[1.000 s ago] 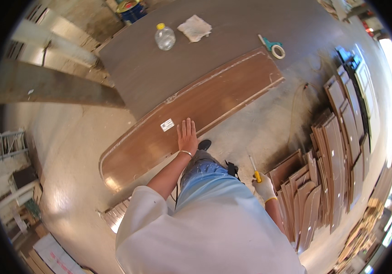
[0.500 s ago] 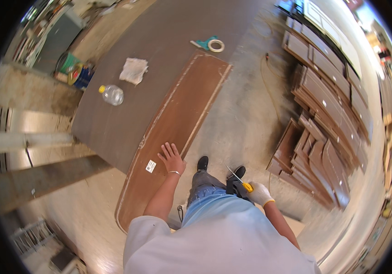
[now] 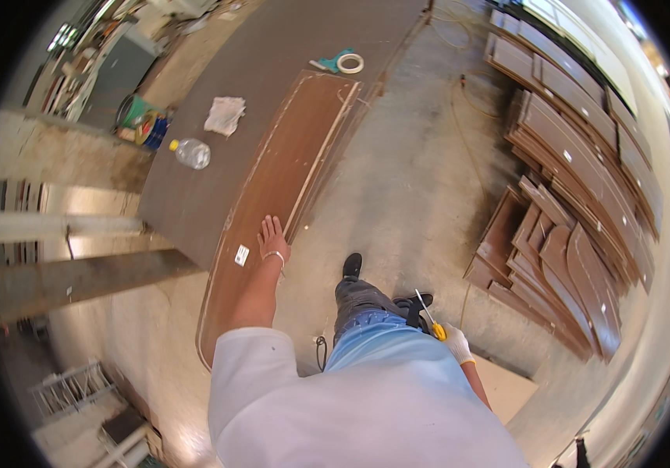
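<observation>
A long brown wooden panel [image 3: 272,183] with one rounded near end lies on the large brown tabletop [image 3: 186,204]. It carries a small white label [image 3: 241,255]. My bare left hand [image 3: 274,240] rests flat on the panel near its right edge, fingers stretched out, a bracelet at the wrist. In a white glove, my right hand [image 3: 456,345] is down by my right hip, closed around a yellow-handled tool [image 3: 438,331] with a thin straight metal blade or shaft pointing forward. Which kind of tool it is cannot be made out.
Beyond the panel's far end lie a roll of tape [image 3: 350,63] and a teal tool [image 3: 332,62]. A clear bottle [image 3: 193,154] with a yellow cap and a crumpled cloth [image 3: 225,115] are on the tabletop's left. Stacked brown panels [image 3: 561,175] stand along the right; a hose [image 3: 471,168] crosses the floor.
The panel has shifted left on the tabletop, and a strip of the surface now shows along its right side. My left hand has moved with it. The right hand still holds the tool.
</observation>
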`<state>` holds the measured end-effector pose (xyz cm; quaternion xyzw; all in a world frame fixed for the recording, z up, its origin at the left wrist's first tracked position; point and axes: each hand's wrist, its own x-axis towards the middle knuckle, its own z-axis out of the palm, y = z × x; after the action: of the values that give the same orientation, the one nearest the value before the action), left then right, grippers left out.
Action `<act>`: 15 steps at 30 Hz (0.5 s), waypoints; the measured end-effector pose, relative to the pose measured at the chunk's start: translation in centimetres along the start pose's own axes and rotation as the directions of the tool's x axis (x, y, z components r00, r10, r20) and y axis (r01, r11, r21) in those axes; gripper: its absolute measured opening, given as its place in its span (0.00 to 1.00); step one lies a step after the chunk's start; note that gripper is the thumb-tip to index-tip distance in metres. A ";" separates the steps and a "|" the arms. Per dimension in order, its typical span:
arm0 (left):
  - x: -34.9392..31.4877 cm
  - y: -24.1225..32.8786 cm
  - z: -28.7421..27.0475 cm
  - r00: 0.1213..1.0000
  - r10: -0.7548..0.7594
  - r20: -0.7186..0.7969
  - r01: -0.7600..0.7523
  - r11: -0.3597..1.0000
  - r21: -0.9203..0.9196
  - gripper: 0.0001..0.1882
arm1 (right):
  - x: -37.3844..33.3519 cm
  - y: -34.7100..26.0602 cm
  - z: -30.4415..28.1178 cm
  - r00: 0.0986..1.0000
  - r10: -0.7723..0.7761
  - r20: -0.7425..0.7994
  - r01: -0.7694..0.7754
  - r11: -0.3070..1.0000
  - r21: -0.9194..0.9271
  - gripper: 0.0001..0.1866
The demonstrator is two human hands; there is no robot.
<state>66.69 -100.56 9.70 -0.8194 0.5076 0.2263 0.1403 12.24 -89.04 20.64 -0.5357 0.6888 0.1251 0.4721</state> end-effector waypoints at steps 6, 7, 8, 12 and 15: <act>-5.5 0.4 2.6 0.852 -0.510 0.119 0.517 0.855 -0.036 0.46 | 0.6 8.7 -4.5 0.995 0.061 -0.084 -0.065 0.996 -0.055 0.20; -6.7 -0.5 3.4 0.805 -0.576 0.143 0.586 0.809 -0.042 0.44 | 0.8 10.0 -5.0 0.995 0.055 -0.082 -0.058 0.998 -0.025 0.20; -8.1 -1.7 4.2 0.789 -0.607 0.096 0.609 0.793 0.007 0.43 | 0.9 11.4 -5.8 0.995 0.041 -0.087 -0.041 0.999 0.004 0.20; -10.0 -5.1 6.3 0.775 -0.622 0.110 0.613 0.783 0.105 0.40 | 1.4 14.5 -8.1 0.996 -0.017 -0.083 0.008 0.994 -0.105 0.18; -10.0 -6.2 6.9 0.831 -0.543 0.120 0.535 0.839 0.097 0.39 | 2.6 13.6 -8.6 0.997 -0.062 -0.042 0.053 0.982 -0.179 0.18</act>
<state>66.84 -86.95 8.90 -0.9064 0.2512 0.2204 0.2584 -3.77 -91.16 18.56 -0.5982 0.6701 0.1595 0.4095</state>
